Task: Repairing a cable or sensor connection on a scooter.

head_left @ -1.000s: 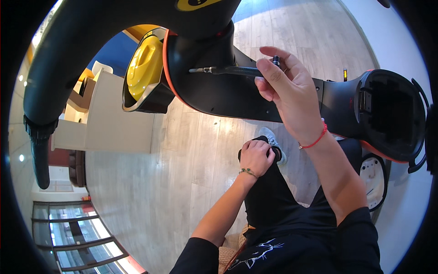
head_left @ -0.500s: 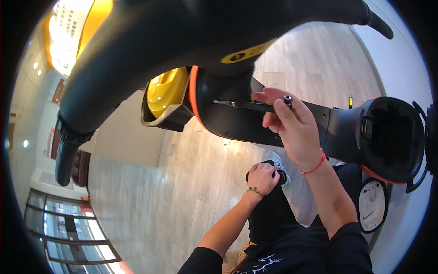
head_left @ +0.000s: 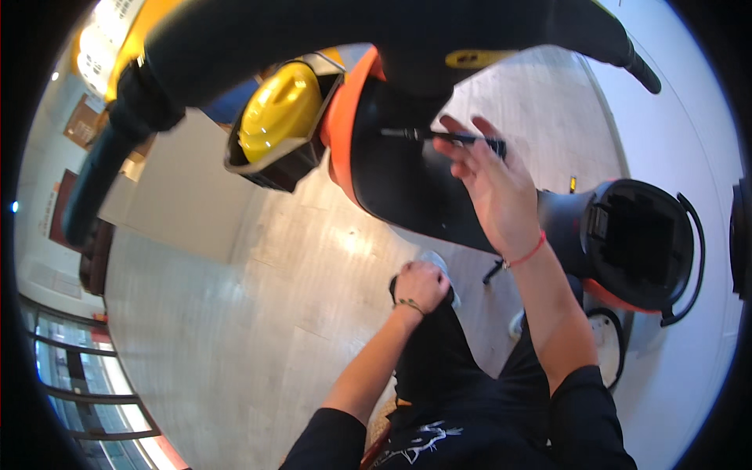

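My right hand (head_left: 501, 184) is raised over the black footboard (head_left: 415, 180) of an electric scooter. It holds a slim black screwdriver (head_left: 419, 135) between thumb and fingers, the other fingers partly spread. The screwdriver's pale metal shaft points left toward the orange front panel (head_left: 345, 133), and its tip appears apart from the scooter. My left hand (head_left: 423, 286) rests on my left knee with its fingers lying over it, holding nothing.
Black handlebars (head_left: 376, 39) span the top. A yellow helmet (head_left: 282, 110) sits in the black front basket (head_left: 274, 168). The scooter's seat base (head_left: 638, 243) stands open at right, and an oval black-rimmed piece (head_left: 607, 345) lies below it beside the white wall (head_left: 681, 110).
My view has shifted, so the scooter's front and my legs sit further left. My right hand has turned the screwdriver a little and its fingers have spread. The left hand stays on the knee.
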### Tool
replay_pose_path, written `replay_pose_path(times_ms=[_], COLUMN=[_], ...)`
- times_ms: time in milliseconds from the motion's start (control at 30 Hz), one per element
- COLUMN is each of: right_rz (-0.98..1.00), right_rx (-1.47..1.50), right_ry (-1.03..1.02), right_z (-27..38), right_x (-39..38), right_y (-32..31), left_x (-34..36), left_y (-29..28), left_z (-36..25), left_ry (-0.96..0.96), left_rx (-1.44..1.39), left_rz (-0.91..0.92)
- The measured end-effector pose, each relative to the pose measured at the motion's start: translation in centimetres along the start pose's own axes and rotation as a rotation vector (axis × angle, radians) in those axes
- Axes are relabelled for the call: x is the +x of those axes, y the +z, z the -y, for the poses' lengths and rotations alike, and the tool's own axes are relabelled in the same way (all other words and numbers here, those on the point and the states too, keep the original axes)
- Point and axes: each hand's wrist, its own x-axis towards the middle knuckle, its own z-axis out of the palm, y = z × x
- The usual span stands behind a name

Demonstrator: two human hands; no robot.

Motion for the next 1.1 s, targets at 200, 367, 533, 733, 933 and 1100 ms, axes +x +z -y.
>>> replay_pose_path(times_ms=[200, 367, 533, 733, 933, 1100], right_rz=[0.112, 0.134, -0.007, -0.024, -0.007, 0.206], right_rx=[-0.756, -1.192, -1.301, -0.854, -0.914, -0.988], right_ry=[0.129, 0.161, 0.187, 0.255, -0.021, -0.006], right_z=[4.2, 5.1, 5.0, 4.2, 4.2, 4.9], right_x=[1.0, 0.9, -0.3, -0.4, 0.1, 0.9], right_y=[-0.3, -1.4, 0.5, 0.9, 0.7, -1.2], left_x=[-1.0, -1.2, -1.5, -1.4, -1.6, -3.0], left_y=[-2.4, -2.2, -1.8, -1.5, -1.9, -2.2], left_z=[2.1, 2.0, 1.7, 1.7, 3.0, 3.9], left_ry=[-0.058, -0.078, -0.068, -0.019, -0.033, -0.028], left_rx=[0.023, -0.025, -0.035, -0.045, -0.074, -0.105], left_rz=[-0.052, -0.029, -0.038, -0.074, -0.061, -0.089])
